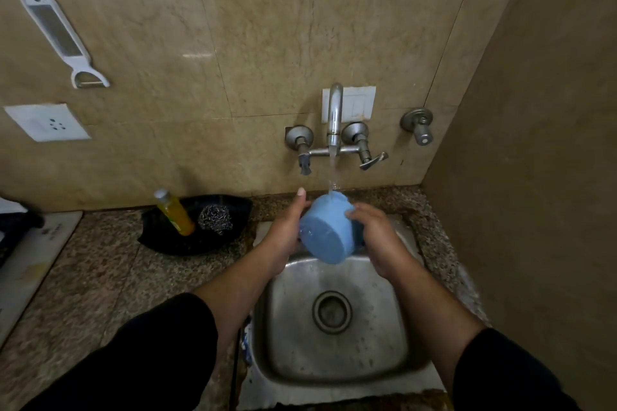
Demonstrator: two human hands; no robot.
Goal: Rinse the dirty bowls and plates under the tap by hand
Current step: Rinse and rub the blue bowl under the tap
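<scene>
1. wall tiling (267, 27), beige and marbled, is filling the upper half of the view and turning a corner at the right.
2. speckled granite counter (100, 260) is running along below the wall and wrapping around the sink.
3. steel sink (394, 327) is sitting set into the counter at lower centre, its basin wet, with a round drain (331, 311) in the middle of its floor.
4. two forearms in black sleeves (150, 360) are reaching in from the bottom edge over the basin.
5. black tray (167, 240) is lying on the counter just left of the sink, against the wall.
6. blue bowl (325, 233) is being held above the back of the sink, directly under the tap, tilted so its base is facing the camera and its mouth is facing the wall.
7. left hand (287, 230) is gripping the bowl's left side, thumb pointing upward, the other fingers hidden behind the bowl.
8. right hand (374, 233) is gripping the bowl's right side, fingers curling over it.
9. white grater (56, 33) is hanging slanted on the wall at upper left, with a white socket (46, 122) below it.
10. tap (335, 117) is projecting from the wall between two valves, and its water stream (333, 173) is falling onto the bowl's upper edge.
11. yellow bottle (175, 212) is leaning in the tray, with a steel scrubber (215, 218) sitting just beside it.
</scene>
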